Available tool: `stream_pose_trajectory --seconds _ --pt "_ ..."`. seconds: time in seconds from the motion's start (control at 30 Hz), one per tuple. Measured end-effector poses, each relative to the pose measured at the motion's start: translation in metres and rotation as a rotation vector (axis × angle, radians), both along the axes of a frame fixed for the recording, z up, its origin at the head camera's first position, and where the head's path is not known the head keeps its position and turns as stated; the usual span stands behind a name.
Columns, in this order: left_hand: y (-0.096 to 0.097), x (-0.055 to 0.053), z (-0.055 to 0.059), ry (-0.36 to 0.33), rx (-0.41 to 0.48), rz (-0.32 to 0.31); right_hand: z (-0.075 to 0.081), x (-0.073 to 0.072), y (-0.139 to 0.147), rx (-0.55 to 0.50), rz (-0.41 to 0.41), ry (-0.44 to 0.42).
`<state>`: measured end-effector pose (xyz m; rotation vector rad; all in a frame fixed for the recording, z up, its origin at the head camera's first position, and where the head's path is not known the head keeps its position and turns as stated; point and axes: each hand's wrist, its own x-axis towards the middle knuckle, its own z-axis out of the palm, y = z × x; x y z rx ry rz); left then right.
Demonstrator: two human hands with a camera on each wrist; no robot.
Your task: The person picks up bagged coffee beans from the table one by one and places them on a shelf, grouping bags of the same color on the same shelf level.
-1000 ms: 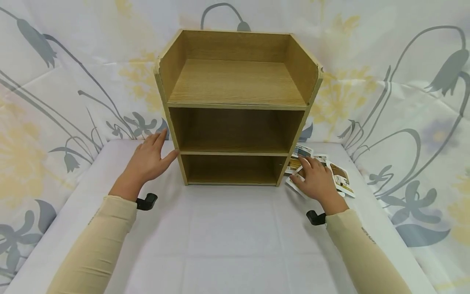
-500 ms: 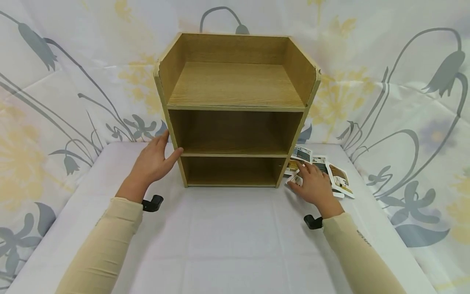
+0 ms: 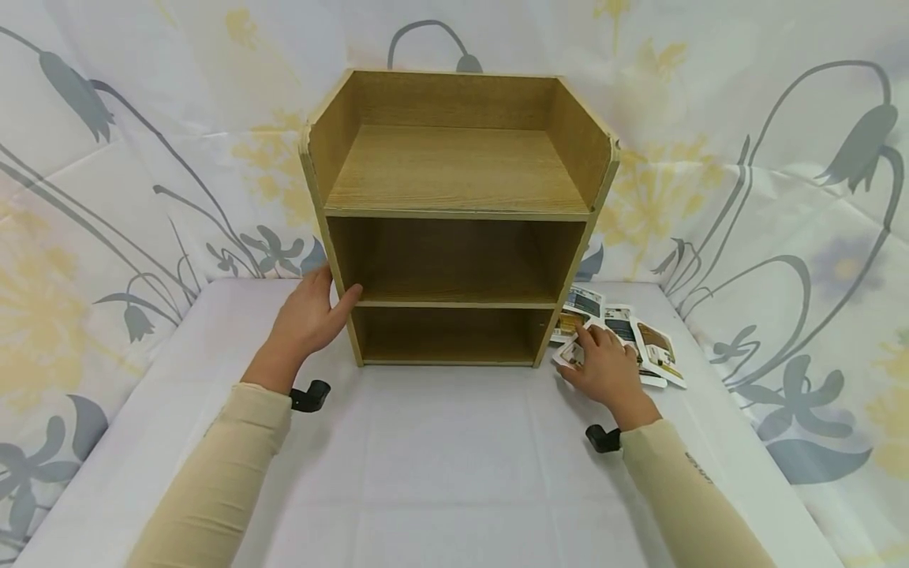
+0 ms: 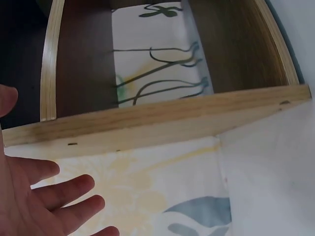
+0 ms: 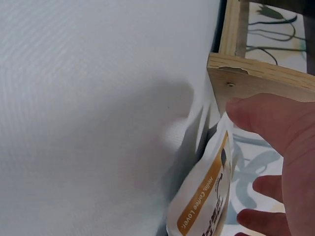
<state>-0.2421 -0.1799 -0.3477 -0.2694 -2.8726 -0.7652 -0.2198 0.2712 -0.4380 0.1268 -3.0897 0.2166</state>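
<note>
A small light-wood shelf unit stands upright on the white-covered table. My left hand is at its left side panel, thumb by the front edge and fingers spread along the outer face. The left wrist view shows the thumb on one side of the panel and straight fingers on the other. My right hand is over several flat packets beside the unit's right side. In the right wrist view, its thumb meets the top corner of a white coffee packet reading "Hello, Coffee Lover", with the other fingers spread behind.
More packets, one brown and white, lie overlapping to the right of my right hand. Floral fabric hangs behind and on both sides. White cloth covers the table in front of the unit.
My left hand has moved right, closer to the shelf's left panel. The right hand has shifted slightly left and down over the packets. The shelf unit appears a little lower in view.
</note>
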Motion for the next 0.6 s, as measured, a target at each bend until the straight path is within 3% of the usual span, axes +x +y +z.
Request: stream_pose_trajectory --seconds 0.6 --pt "0.0105 -0.0065 -0.0037 0.025 0.075 0.041 -0.007 0.0025 0.0013 0.006 -0.024 -0.015"
